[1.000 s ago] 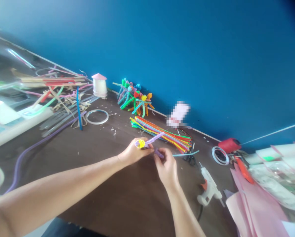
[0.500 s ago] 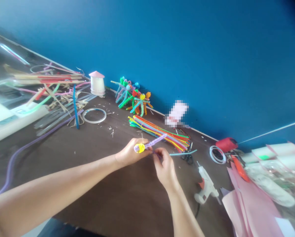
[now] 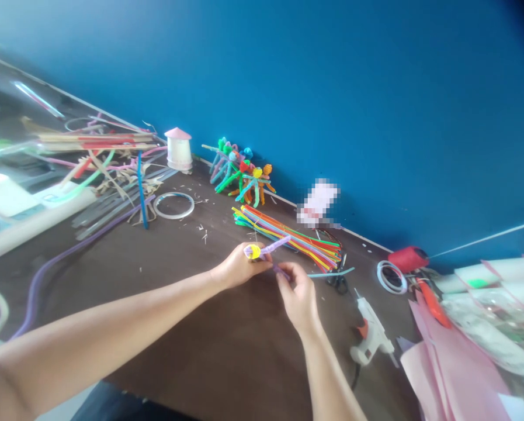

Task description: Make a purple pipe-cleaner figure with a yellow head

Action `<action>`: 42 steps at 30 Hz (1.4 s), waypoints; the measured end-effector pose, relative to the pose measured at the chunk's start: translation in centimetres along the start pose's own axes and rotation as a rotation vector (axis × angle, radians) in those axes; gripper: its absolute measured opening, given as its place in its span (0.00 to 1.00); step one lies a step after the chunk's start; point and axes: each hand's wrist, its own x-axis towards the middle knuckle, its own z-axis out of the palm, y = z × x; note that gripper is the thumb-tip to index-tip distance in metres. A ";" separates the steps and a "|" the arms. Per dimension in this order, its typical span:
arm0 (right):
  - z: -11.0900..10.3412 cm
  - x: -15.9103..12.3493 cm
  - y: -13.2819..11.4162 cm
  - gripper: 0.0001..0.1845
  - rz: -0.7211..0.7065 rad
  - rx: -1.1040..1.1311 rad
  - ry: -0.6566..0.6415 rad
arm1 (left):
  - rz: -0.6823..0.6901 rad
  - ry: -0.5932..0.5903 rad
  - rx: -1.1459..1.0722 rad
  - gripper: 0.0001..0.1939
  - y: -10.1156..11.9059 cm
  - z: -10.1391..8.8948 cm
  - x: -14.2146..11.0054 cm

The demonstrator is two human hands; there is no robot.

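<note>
My left hand [image 3: 236,266] is closed around a small figure of pipe cleaners, with a yellow coiled head [image 3: 253,252] showing above the fingers. One purple twisted limb [image 3: 277,244] sticks out toward the upper right. A second purple pipe cleaner [image 3: 280,270] runs from the figure into the pinched fingertips of my right hand [image 3: 297,292]. Just beyond my hands lies a bundle of many-coloured pipe cleaners [image 3: 288,237]. Finished-looking pipe cleaner figures [image 3: 244,169] stand in a cluster against the wall. My fingers hide the figure's lower part.
A white glue gun [image 3: 371,333] lies right of my right hand, near black-handled scissors [image 3: 338,283] and a light blue pipe cleaner [image 3: 332,273]. Pink sheets [image 3: 454,362] and rolls are at the right. Left are a tape ring [image 3: 174,206], a pink-roofed cup [image 3: 179,151] and strips.
The view has shifted slightly, so everything sits a little further right. My right hand has drawn a bit away from my left, with more purple pipe cleaner showing between them.
</note>
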 end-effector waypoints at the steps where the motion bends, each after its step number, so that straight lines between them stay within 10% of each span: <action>1: 0.0 0.0 0.0 0.07 -0.011 -0.014 0.007 | 0.007 0.000 0.000 0.05 0.0 0.0 0.0; 18: -0.1 0.0 -0.5 0.06 -0.010 -0.010 -0.015 | 0.141 -0.017 0.183 0.03 0.3 -0.2 -0.3; 31: -0.2 -0.4 -0.4 0.05 -0.145 -0.099 -0.036 | -0.361 -0.198 -0.544 0.07 0.0 0.2 0.0; 42: -0.1 -0.5 0.1 0.06 -0.126 -0.140 -0.036 | -0.335 -0.207 -0.412 0.08 0.4 -0.1 0.0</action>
